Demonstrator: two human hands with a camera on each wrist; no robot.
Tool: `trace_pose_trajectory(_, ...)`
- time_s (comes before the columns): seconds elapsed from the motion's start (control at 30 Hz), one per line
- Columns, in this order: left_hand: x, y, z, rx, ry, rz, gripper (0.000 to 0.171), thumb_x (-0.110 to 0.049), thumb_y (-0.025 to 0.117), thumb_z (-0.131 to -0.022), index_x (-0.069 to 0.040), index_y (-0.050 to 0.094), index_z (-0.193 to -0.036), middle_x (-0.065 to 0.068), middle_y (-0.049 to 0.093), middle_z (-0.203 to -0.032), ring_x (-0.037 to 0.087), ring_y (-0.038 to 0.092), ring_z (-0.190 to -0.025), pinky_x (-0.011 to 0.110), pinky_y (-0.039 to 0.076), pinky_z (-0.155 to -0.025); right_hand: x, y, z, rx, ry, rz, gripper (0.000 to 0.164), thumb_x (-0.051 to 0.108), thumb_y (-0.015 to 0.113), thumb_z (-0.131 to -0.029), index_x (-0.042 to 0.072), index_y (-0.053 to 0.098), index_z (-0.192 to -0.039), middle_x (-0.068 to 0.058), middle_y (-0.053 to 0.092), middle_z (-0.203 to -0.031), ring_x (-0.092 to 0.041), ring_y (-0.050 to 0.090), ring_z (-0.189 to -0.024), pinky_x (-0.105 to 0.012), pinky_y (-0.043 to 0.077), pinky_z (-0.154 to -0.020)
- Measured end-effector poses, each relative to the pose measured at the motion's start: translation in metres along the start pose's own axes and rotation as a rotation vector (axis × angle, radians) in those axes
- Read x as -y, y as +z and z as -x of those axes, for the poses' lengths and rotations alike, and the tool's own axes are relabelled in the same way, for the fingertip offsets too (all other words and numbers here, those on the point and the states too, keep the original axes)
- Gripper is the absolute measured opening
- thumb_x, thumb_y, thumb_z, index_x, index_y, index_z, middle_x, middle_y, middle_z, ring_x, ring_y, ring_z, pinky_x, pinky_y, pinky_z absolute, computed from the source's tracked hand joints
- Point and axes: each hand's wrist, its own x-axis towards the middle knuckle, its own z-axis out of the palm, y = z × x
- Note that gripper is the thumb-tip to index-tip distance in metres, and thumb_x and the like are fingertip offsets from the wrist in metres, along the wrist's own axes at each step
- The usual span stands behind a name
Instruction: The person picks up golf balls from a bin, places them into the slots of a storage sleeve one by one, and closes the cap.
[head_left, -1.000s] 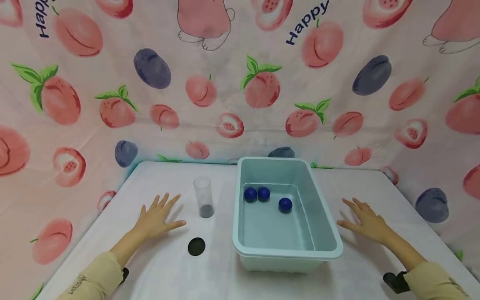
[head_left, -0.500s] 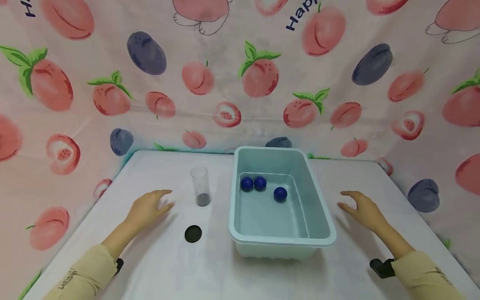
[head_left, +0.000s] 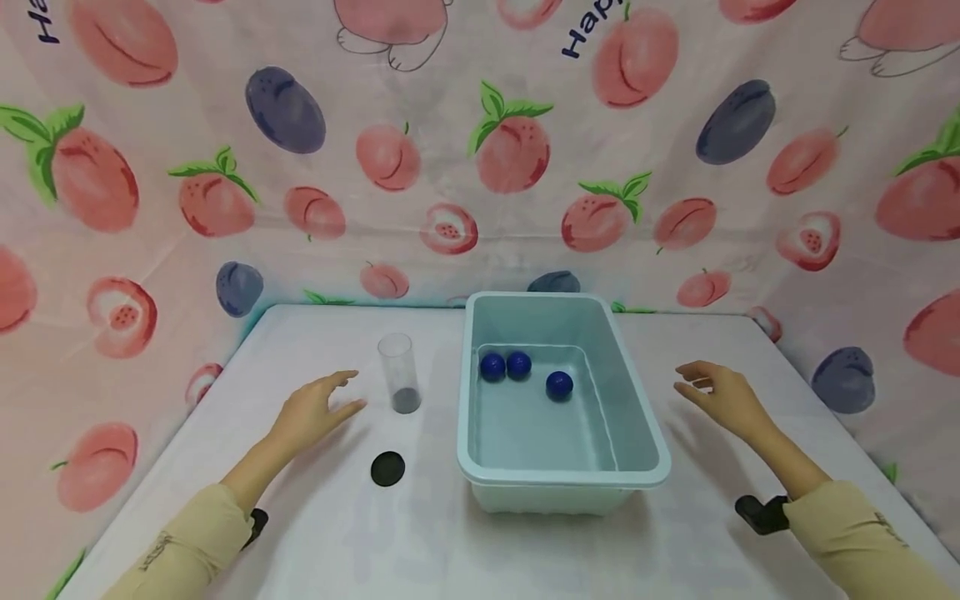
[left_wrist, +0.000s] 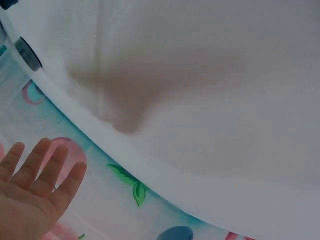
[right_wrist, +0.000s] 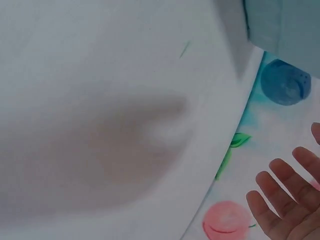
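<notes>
Left hand [head_left: 309, 414], fingers relaxed, positioned near clear tube [head_left: 397, 372]; right hand [head_left: 726, 402], likewise, positioned beside pale-blue bin [head_left: 562, 477]; nothing gripped. Three dark-blue balls [head_left: 518, 365] contained in bin. Black disc [head_left: 387, 468] and tube supported on table [head_left: 390, 546].

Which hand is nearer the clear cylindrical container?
Left. The left hand is just left of the clear cylindrical container, apart from it; the right hand is farther off, right of the pale blue bin.

Makeshift tabletop booth, fruit-print cloth [head_left: 442, 167] behind and beside a white table [head_left: 375, 550].
</notes>
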Motion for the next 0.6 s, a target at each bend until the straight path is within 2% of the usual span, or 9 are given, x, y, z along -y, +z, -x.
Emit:
trace_pose_trajectory(0.2, -0.007, 0.003, -0.008, 0.067, -0.064, 0.171, 0.066, -0.036, 0.065, -0.088, -0.007, 0.039, -0.141, 0.025, 0.054, -0.131, 0.044, 0.051, -0.12, 0.059, 0.043, -0.094, 0.013, -0.001, -0.004, -0.026, -0.015, -0.091, 0.032, 0.011, 0.062, -0.09, -0.011, 0.059, -0.112, -0.032, 0.063, -0.106, -0.048, 0.062, -0.095, -0.054, 0.054, -0.074)
trace_pose_trajectory(0.33, -0.013, 0.003, -0.016, 0.068, -0.107, 0.258, 0.074, -0.037, 0.066, -0.087, -0.008, 0.032, -0.145, 0.025, 0.047, -0.138, 0.044, 0.044, -0.127, 0.06, 0.039, -0.099, 0.023, -0.003, -0.007, -0.059, -0.028, -0.13, 0.032, 0.015, 0.061, -0.092, -0.01, 0.06, -0.112, -0.031, 0.064, -0.106, -0.047, 0.061, -0.094, -0.052, 0.054, -0.072)
trace_pose_trajectory(0.4, -0.016, 0.003, -0.02, 0.066, -0.128, 0.31, 0.076, -0.035, 0.067, -0.087, -0.008, 0.029, -0.146, 0.025, 0.045, -0.14, 0.044, 0.041, -0.129, 0.059, 0.037, -0.102, 0.027, -0.004, -0.008, -0.07, -0.03, -0.142, 0.032, 0.016, 0.06, -0.092, -0.009, 0.06, -0.112, -0.03, 0.064, -0.106, -0.045, 0.062, -0.093, -0.046, 0.056, -0.07)
trace_pose_trajectory(0.43, -0.018, 0.004, -0.023, 0.065, -0.137, 0.342, 0.076, -0.034, 0.067, -0.087, -0.008, 0.029, -0.147, 0.026, 0.043, -0.141, 0.045, 0.04, -0.13, 0.059, 0.036, -0.103, 0.029, -0.004, -0.009, -0.072, -0.027, -0.148, 0.032, 0.016, 0.06, -0.092, -0.009, 0.06, -0.112, -0.03, 0.064, -0.106, -0.041, 0.063, -0.091, -0.041, 0.056, -0.069)
trace_pose_trajectory(0.5, -0.023, 0.005, -0.027, 0.067, -0.155, 0.408, 0.077, -0.031, 0.068, -0.086, -0.008, 0.028, -0.147, 0.026, 0.041, -0.142, 0.045, 0.038, -0.131, 0.058, 0.035, -0.105, 0.032, -0.005, -0.011, -0.062, -0.015, -0.173, 0.032, 0.015, 0.06, -0.092, -0.009, 0.06, -0.113, -0.03, 0.064, -0.107, -0.023, 0.067, -0.086, -0.027, 0.055, -0.067)
trace_pose_trajectory(0.6, -0.029, 0.008, -0.035, 0.072, -0.169, 0.495, 0.077, -0.027, 0.069, -0.086, -0.007, 0.027, -0.147, 0.027, 0.039, -0.143, 0.046, 0.036, -0.132, 0.056, 0.035, -0.106, 0.037, -0.007, -0.014, -0.04, 0.007, -0.244, 0.032, 0.014, 0.06, -0.092, -0.009, 0.059, -0.114, -0.031, 0.063, -0.11, 0.005, 0.06, -0.078, -0.011, 0.049, -0.065)
